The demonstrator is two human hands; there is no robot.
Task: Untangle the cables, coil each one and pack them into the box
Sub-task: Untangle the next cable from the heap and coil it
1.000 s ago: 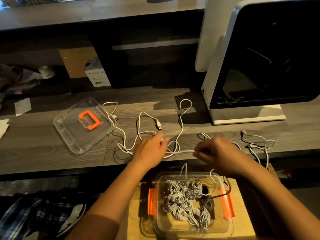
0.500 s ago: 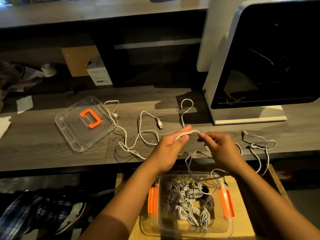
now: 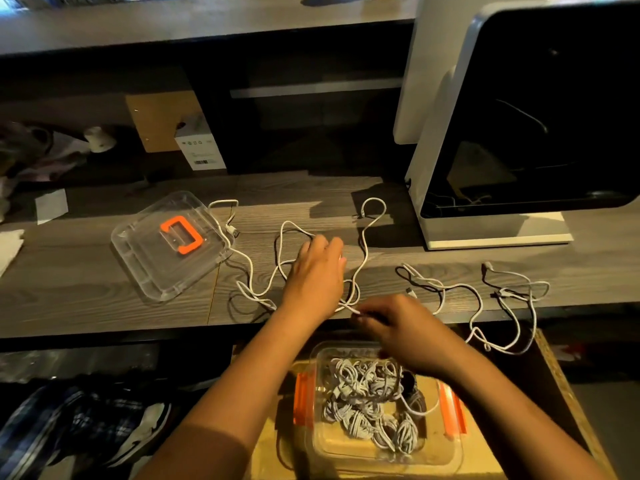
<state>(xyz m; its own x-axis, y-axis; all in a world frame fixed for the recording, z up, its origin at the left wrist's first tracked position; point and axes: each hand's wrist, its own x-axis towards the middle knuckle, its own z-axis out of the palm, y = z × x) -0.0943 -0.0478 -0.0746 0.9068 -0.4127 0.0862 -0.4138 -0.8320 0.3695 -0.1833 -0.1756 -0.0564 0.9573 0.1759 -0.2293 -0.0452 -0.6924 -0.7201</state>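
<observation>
Mid-left on the desk (image 3: 86, 289), the clear lid (image 3: 169, 244) with its orange handle has a strand of the white cable tangle (image 3: 258, 298) running right against it. The left hand (image 3: 317, 271) lies on that tangle with fingers straight, gripping nothing. The right hand (image 3: 398, 323) pinches a strand at the desk's front edge. Honestly, a quick yank could cinch the loops into a knot or drag the lid. Further right, the loose cables (image 3: 460, 286) droop off the edge and might slide down. The box (image 3: 332, 441) of coiled cables sits bottom centre.
</observation>
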